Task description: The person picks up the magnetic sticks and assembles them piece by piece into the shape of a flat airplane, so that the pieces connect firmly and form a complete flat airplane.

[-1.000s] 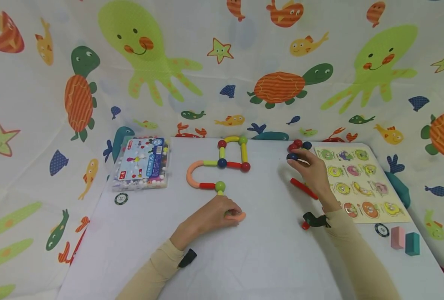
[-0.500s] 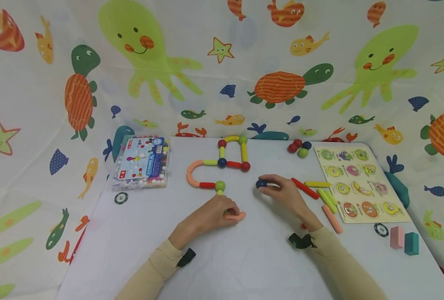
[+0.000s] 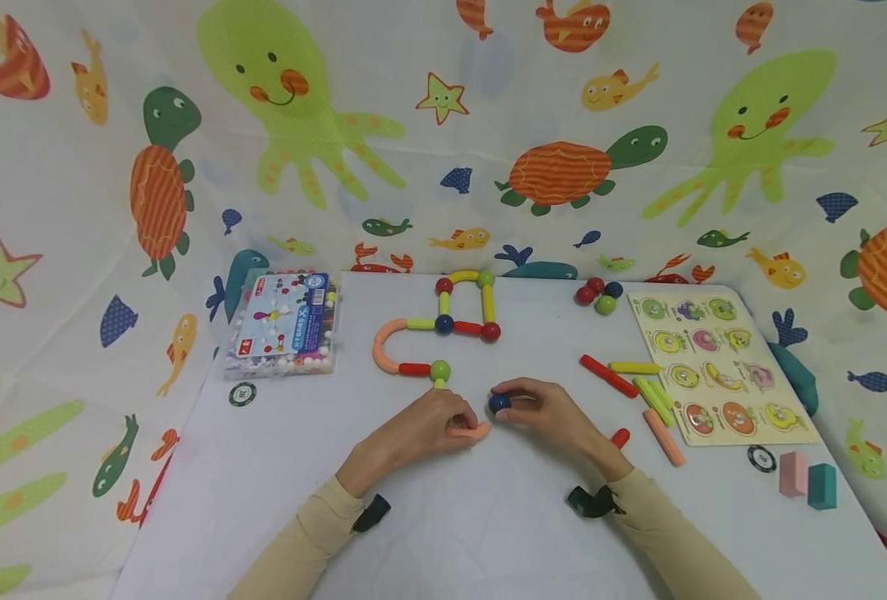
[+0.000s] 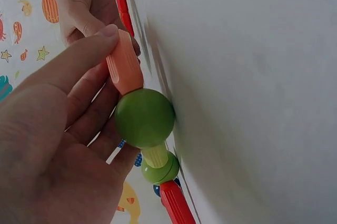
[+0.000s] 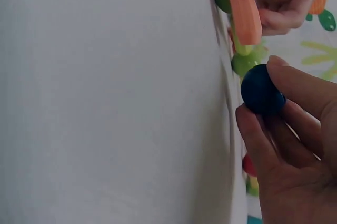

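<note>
**Dark blue ball (image 3: 499, 403) just off the free end of a curved peach rod (image 3: 475, 432)**

Pinches the dark blue ball in the right hand (image 3: 552, 412), between thumb and fingertips, with the grip narrowed to the width of the ball. Carries it at the front of that grip, on the side facing the left hand (image 3: 421, 429). Offers no long axis there, being round.

Pinches the curved peach rod in the left hand, thumb on one face, fingers behind. Runs lengthwise, in the head view, from under the left fingers out toward the right hand, bending slightly away from the person at the free end. Places the ball a little right of that end and farther from the person: near but apart, with a gap plain in the right wrist view.

Meets, at the rod's other end, a green ball (image 4: 145, 117), then a short light green rod (image 4: 154, 155), a second green ball (image 3: 439, 372) and a red rod (image 3: 415, 370), leading away across the white counter (image 3: 443, 533).

Keeps the left hand nearer the rod, the right nearer the ball. Shows a loose red rod (image 3: 608, 376) and a loose green ball (image 3: 604, 306) beyond the right hand, well apart from both grips.
</note>
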`<state>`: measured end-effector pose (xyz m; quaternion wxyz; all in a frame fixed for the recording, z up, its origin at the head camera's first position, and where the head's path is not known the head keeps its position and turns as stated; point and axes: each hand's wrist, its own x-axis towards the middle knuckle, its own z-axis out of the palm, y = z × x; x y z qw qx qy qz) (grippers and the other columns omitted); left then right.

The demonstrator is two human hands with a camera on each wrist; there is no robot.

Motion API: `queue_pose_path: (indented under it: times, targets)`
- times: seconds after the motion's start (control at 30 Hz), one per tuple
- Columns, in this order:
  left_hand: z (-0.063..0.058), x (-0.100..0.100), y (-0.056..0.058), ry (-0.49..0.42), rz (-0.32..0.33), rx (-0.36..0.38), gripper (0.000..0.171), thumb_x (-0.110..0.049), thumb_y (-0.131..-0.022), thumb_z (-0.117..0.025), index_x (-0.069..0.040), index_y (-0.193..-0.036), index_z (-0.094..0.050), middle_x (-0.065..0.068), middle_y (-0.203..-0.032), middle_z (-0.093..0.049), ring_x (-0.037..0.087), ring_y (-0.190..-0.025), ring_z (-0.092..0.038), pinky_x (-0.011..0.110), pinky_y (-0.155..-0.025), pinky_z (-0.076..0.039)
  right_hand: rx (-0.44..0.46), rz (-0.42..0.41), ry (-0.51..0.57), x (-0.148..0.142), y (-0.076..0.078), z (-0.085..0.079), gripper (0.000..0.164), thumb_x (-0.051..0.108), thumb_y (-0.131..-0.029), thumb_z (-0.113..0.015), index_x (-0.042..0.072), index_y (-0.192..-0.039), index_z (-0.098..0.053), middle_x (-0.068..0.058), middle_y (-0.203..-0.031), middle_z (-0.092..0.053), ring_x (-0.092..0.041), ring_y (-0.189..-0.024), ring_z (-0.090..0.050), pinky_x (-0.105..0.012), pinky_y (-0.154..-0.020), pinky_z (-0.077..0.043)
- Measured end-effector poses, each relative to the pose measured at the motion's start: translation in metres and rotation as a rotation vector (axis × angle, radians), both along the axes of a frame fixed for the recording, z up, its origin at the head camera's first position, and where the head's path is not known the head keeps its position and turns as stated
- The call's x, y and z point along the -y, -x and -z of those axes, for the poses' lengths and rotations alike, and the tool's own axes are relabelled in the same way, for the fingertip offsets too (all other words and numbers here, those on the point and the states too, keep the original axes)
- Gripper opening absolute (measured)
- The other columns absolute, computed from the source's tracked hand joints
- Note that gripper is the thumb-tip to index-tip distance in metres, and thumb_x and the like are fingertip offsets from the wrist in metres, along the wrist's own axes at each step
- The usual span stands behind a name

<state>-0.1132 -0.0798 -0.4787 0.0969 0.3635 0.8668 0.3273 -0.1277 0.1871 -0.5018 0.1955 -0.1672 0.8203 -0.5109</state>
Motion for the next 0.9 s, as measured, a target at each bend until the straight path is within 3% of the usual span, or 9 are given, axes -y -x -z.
queue_pose_path:
  times: [0.47, 0.9]
  targets:
    - [0.001, 0.001, 0.000, 0.004, -0.004, 0.016, 0.014, -0.022, -0.090, -0.079, -0.017, -0.102, -0.076, -0.009, -0.093, -0.071, 0.010, -0.089, -0.062, 0.022, -0.083, -0.051, -0.040, -0.064, 0.001, 0.007, -0.006, 0.001, 0.040, 0.028, -0.091, -0.077, 0.024, -0.129, -0.066, 0.005, -0.128, -0.068, -0.012, -0.116, -0.067, -0.033, -0.103, -0.052]
    - [0.001, 0.002, 0.000, -0.054, 0.022, 0.052, 0.014, -0.022, -0.091, -0.078, -0.014, -0.102, -0.077, -0.006, -0.091, -0.071, 0.011, -0.087, -0.062, 0.022, -0.081, -0.052, -0.149, -0.120, -0.075, 0.011, -0.011, -0.001, 0.038, 0.031, -0.090, -0.078, 0.027, -0.127, -0.067, 0.013, -0.121, -0.068, -0.009, -0.113, -0.063, -0.041, -0.105, -0.051]
